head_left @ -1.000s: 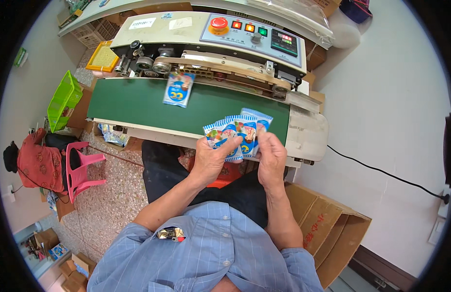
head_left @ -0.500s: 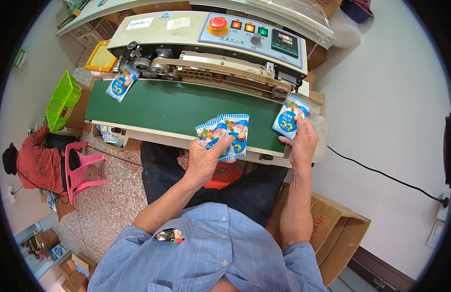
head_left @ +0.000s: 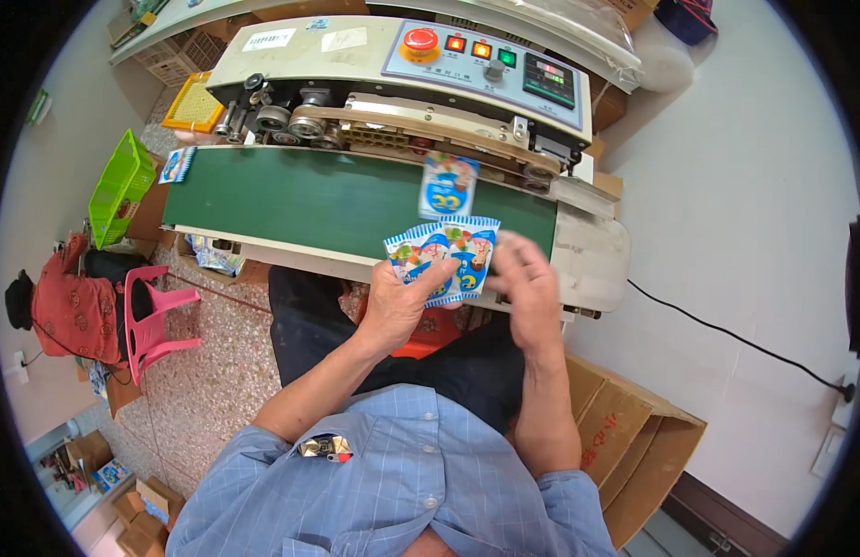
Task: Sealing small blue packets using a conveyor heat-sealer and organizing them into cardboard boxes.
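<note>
My left hand (head_left: 402,302) grips a fan of small blue-and-white sachets (head_left: 469,255), its thumb across their front, just before the near edge of a green conveyor belt (head_left: 300,204). My right hand (head_left: 527,292) is beside the right edge of the fan. Motion smears its fingers, so whether they touch a sachet is unclear. Beyond the fan, a single sachet (head_left: 448,186) stands over the belt, its top edge at the band sealing machine (head_left: 420,137). At the belt's far left end another sachet (head_left: 176,165) tips over the edge.
A control panel (head_left: 490,70) with a red stop button tops the machine. To the left are a green basket (head_left: 119,190) and a pink plastic chair (head_left: 147,316) with red cloth. Below the belt's left end sits a box of sachets (head_left: 216,255). An open carton (head_left: 625,446) stands at my right.
The sachet from my right hand is now at the sealing machine's middle, and that hand has moved left to the fan. The sachet on the left has travelled to the belt's end.
</note>
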Demonstrator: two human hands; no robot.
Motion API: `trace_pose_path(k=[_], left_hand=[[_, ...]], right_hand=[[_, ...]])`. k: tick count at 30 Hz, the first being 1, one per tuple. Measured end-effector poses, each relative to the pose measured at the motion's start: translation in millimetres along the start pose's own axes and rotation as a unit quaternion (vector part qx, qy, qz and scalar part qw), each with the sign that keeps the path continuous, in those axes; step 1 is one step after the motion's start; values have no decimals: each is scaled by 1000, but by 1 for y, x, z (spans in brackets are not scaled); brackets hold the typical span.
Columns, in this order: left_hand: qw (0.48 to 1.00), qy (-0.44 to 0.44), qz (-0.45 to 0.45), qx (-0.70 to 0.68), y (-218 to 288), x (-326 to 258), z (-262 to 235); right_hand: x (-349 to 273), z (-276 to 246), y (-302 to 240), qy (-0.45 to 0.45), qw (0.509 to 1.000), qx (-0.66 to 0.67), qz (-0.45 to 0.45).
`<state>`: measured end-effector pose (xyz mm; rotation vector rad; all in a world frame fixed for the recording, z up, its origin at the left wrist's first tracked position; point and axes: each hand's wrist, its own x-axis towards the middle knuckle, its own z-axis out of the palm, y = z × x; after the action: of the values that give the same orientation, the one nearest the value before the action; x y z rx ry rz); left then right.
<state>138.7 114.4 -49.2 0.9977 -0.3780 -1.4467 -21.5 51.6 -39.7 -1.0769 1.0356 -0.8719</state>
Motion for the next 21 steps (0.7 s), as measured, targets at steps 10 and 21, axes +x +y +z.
trace_pose_path(k=[10, 21], left_hand=[[998, -50, -48, -10, -4, -6, -10], [993, -55, -101, 28, 4, -3, -15]], right_hand=[[13, -52, -9, 143, 988, 49, 17], [65, -44, -10, 83, 994, 9, 74]])
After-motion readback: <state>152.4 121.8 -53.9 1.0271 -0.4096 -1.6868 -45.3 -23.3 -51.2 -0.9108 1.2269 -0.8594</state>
